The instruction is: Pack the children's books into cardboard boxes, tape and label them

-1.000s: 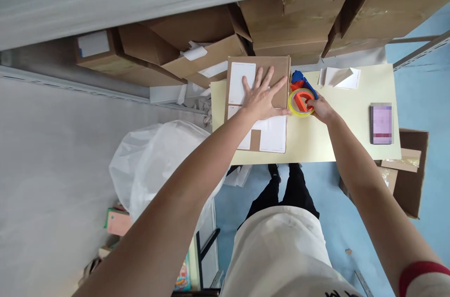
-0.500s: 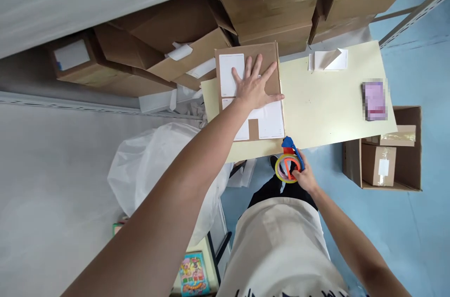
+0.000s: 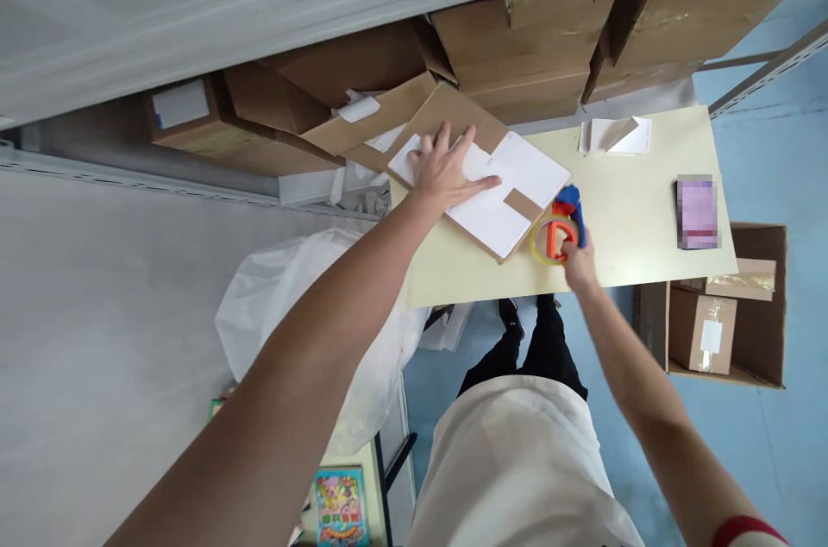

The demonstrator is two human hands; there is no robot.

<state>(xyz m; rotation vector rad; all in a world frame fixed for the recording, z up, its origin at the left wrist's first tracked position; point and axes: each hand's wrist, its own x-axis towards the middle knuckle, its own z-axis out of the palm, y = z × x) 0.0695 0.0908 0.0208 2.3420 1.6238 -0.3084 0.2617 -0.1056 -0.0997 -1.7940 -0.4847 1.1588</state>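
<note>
A flat brown cardboard parcel (image 3: 525,207) with white labels lies turned at an angle on the pale yellow table (image 3: 634,210). My left hand (image 3: 446,167) lies flat on it, fingers spread, pressing on the labels. My right hand (image 3: 578,264) is closed round the handle of a tape dispenser (image 3: 557,228) with a red and blue body and a yellowish roll of tape. The dispenser touches the parcel's near right corner.
Large cardboard boxes (image 3: 556,29) are stacked behind the table. White paper slips (image 3: 614,135) and a blurred pink card (image 3: 697,212) lie on the table's right part. An open box with a smaller parcel (image 3: 724,314) stands on the blue floor. A white plastic bag (image 3: 310,305) sits at the left.
My left hand has turned the parcel from square to angled. My right hand went from the parcel's far right edge down below the table, then up to its near corner with the dispenser.
</note>
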